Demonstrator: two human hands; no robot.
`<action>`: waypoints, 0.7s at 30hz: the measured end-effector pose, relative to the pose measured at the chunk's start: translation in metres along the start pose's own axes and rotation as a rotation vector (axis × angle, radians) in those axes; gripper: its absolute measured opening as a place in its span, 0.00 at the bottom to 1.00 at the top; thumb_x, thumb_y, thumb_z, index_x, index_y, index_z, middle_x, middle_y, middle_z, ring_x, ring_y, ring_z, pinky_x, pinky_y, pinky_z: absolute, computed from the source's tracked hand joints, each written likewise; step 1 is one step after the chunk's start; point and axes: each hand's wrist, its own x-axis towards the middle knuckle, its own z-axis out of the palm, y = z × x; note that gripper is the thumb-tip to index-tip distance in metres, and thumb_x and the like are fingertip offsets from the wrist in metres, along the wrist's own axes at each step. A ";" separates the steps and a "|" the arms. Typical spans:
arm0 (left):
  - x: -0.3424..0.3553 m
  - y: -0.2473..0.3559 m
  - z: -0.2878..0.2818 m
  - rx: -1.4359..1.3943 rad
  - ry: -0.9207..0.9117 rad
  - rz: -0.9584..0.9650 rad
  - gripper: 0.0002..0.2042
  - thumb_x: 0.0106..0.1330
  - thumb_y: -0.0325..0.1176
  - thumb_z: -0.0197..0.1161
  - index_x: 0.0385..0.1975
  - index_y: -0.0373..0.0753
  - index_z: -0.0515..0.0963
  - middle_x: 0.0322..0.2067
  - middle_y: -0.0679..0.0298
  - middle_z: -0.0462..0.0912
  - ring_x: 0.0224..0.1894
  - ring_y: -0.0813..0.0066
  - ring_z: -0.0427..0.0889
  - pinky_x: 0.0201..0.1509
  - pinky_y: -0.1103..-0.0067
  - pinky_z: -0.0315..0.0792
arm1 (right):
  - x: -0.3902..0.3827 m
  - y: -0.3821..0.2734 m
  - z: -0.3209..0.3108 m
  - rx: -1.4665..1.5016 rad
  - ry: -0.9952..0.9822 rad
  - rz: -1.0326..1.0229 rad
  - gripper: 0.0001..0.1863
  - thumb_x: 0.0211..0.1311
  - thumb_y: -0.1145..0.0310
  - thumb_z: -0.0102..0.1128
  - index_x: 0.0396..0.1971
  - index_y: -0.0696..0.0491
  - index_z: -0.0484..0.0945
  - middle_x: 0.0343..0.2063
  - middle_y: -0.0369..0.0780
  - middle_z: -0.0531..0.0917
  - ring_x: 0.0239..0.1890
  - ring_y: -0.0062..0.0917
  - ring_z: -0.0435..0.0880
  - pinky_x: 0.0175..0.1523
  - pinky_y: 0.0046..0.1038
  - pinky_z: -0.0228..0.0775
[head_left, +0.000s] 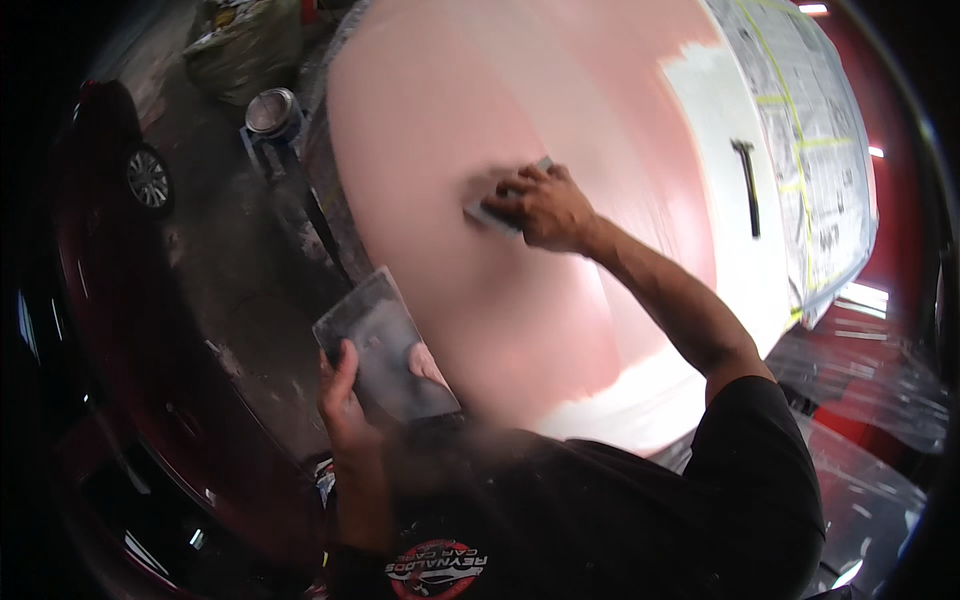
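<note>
My left hand [340,385] grips a flat grey mixing board [375,330] with a smear of pink paste [425,365] on its right part, near the lower edge of a large curved car panel [400,130]. The panel is mostly coated pink, with white areas along its right and bottom. My right hand [545,210] is closed on a grey flat spreader [480,210], which is against the middle of the pink surface; the fingers partly hide it, and its edge is blurred.
A dark red car [150,320] stands at the left. An open can [270,112] on a stand and a bagged bundle [240,45] are beside the panel. A dark narrow slot or bar [750,190] marks the white area, beside taped masking sheets [830,200].
</note>
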 end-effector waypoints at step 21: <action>-0.067 -0.007 0.011 -0.026 -0.296 -0.198 0.17 0.76 0.34 0.51 0.61 0.37 0.69 0.55 0.56 0.77 0.57 0.64 0.77 0.62 0.67 0.70 | -0.327 -0.113 0.099 0.079 -0.353 0.051 0.32 0.50 0.65 0.64 0.60 0.33 0.76 0.56 0.30 0.78 0.63 0.30 0.70 0.67 0.45 0.58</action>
